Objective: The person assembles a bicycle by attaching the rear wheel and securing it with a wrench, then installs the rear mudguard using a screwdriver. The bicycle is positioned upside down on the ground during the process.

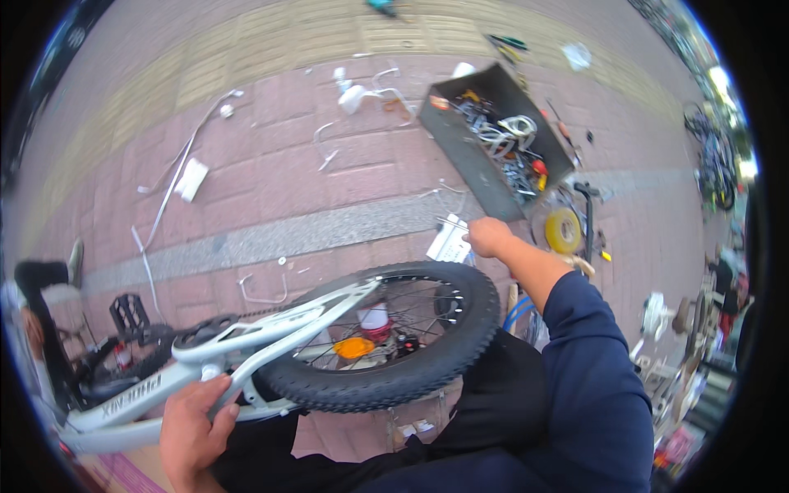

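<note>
A white bicycle frame (pixel 271 361) lies tilted across my lap, with its rear wheel (pixel 481 329), in a black knobby tyre, towards me. My left hand (pixel 196 423) is closed on a frame tube at lower left, fingers over it and thumb at its side. Beyond the wheel, my right arm reaches out and my right hand (pixel 489 237) is closed low over the pavement. A thin metal piece and a white printed card (pixel 448 239) show at its fingertips; which of these it grips is unclear. Beside this hand stands a grey metal toolbox (pixel 464 168) full of loose tools and parts.
A roll of yellow tape (pixel 563 230) lies right of my right hand. Pliers (pixel 505 48), a white plastic bag (pixel 577 56), cable pieces and a white block (pixel 191 180) are scattered on the paving. Another person's leg (pixel 37 304) shows at far left, near a black pedal (pixel 129 315).
</note>
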`<control>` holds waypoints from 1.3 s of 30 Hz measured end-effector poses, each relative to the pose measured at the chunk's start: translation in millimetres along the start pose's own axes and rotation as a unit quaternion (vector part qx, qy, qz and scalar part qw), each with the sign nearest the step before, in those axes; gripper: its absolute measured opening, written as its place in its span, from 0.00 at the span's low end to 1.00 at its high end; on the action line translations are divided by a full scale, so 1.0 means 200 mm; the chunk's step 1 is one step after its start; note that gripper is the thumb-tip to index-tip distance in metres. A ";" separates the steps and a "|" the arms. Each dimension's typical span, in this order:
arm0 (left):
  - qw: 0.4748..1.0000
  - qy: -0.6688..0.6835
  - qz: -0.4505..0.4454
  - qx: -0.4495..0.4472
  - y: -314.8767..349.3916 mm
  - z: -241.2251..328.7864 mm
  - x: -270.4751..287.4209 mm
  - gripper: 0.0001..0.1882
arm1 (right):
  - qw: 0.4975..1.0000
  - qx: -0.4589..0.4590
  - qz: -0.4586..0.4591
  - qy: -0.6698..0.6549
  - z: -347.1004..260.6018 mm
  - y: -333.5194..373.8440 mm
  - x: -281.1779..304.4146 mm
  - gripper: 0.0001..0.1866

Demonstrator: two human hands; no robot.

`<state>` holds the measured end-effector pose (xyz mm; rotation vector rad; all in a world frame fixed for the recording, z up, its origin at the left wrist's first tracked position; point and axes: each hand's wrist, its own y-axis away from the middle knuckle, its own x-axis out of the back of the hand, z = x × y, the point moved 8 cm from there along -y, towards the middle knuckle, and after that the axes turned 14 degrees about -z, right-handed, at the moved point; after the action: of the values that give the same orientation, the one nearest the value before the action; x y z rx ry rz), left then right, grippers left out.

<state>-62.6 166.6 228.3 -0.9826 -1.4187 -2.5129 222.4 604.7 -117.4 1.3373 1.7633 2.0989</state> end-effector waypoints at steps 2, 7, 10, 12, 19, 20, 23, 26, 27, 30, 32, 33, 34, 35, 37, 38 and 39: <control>1.000 -0.010 0.023 0.010 0.01 0.00 -0.01 0.22 | 0.990 -0.080 -0.007 -0.116 0.20 0.08 -0.24 0.21; 0.996 -0.029 0.055 0.069 0.01 0.04 -0.03 0.21 | 0.942 -0.091 0.143 -0.290 0.49 0.25 -0.87 0.19; 0.996 -0.075 -0.036 0.038 -0.06 0.01 -0.04 0.23 | 0.892 -0.127 0.215 -0.377 0.55 0.41 -1.12 0.16; 0.992 -0.045 -0.054 0.103 -0.02 0.08 -0.05 0.22 | 0.870 -0.155 0.178 -0.433 0.57 0.47 -1.29 0.15; 0.997 -0.045 0.062 0.012 0.00 -0.09 -0.04 0.24 | 0.864 -0.125 0.139 -0.467 0.39 0.55 -1.51 0.12; 0.996 -0.054 0.068 0.011 -0.02 -0.05 -0.03 0.24 | 0.867 -0.111 0.137 -0.467 0.37 0.54 -1.53 0.12; 0.994 -0.090 0.056 0.012 -0.01 0.00 -0.04 0.24 | 0.874 -0.079 0.168 -0.449 0.34 0.49 -1.45 0.11; 0.994 -0.097 0.048 0.005 -0.01 0.03 -0.03 0.23 | 0.859 -0.081 0.145 -0.485 0.39 0.46 -1.30 0.13; 0.996 -0.076 0.049 0.006 0.00 0.04 -0.03 0.22 | 0.845 -0.069 0.153 -0.508 0.40 0.49 -1.19 0.13; 0.993 -0.092 0.074 -0.024 0.01 0.01 -0.02 0.20 | 0.852 -0.034 0.145 -0.502 0.41 0.60 -0.83 0.14; 0.996 -0.060 0.054 -0.038 0.00 0.05 -0.03 0.20 | 0.925 0.064 0.108 -0.360 0.36 0.66 -0.54 0.15; 0.998 -0.035 0.046 -0.032 -0.01 0.03 -0.03 0.20 | 0.951 0.125 0.081 -0.270 0.29 0.73 -0.42 0.16; 0.999 -0.008 0.038 -0.024 -0.02 0.00 -0.03 0.20 | 0.965 0.186 0.051 -0.175 0.20 0.80 -0.31 0.17; 0.999 0.003 0.031 -0.020 0.00 0.01 -0.04 0.20 | 0.977 0.181 -0.044 -0.102 0.11 0.85 -0.25 0.19; 0.999 0.027 0.020 -0.012 0.01 0.03 -0.05 0.20 | 0.968 0.192 -0.158 0.034 -0.02 0.97 -0.22 0.23; 0.999 0.004 0.033 -0.026 0.02 0.01 -0.05 0.20 | 0.956 0.181 -0.212 0.087 -0.09 1.03 -0.23 0.25; 0.999 -0.001 0.023 -0.023 0.01 0.02 -0.04 0.20 | 0.940 0.176 -0.245 0.158 -0.15 1.06 -0.28 0.25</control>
<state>-53.1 165.8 226.5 -1.0151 -1.3287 -2.5218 330.1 480.4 30.0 0.5177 2.3814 1.8434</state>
